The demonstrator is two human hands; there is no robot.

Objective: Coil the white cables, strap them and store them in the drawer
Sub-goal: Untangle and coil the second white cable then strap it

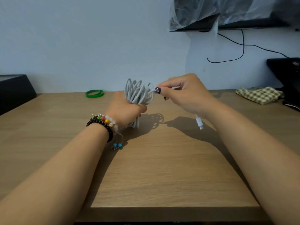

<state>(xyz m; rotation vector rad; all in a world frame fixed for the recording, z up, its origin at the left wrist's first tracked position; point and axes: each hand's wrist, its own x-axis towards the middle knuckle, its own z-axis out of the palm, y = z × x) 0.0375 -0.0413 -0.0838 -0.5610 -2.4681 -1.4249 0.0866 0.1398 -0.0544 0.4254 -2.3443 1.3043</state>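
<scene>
Risk: left hand (125, 105) grips coiled white cable (138, 93); right hand (183, 93) pinches its tail; slackened grip lets loops spring apart above worktop (162, 168).

A home room: a brown wood-grain counter (162, 159) against a pale wall, plastic-wrapped black wall-mounted screen (227, 18), folded checked cloth (259, 95).

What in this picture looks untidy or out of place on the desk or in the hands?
The cable coil held in the left hand is uneven, its loops fanning out at different angles. A loose end with its connector hangs below the right hand, not yet wound in. A green band lies unused on the desk.
</scene>
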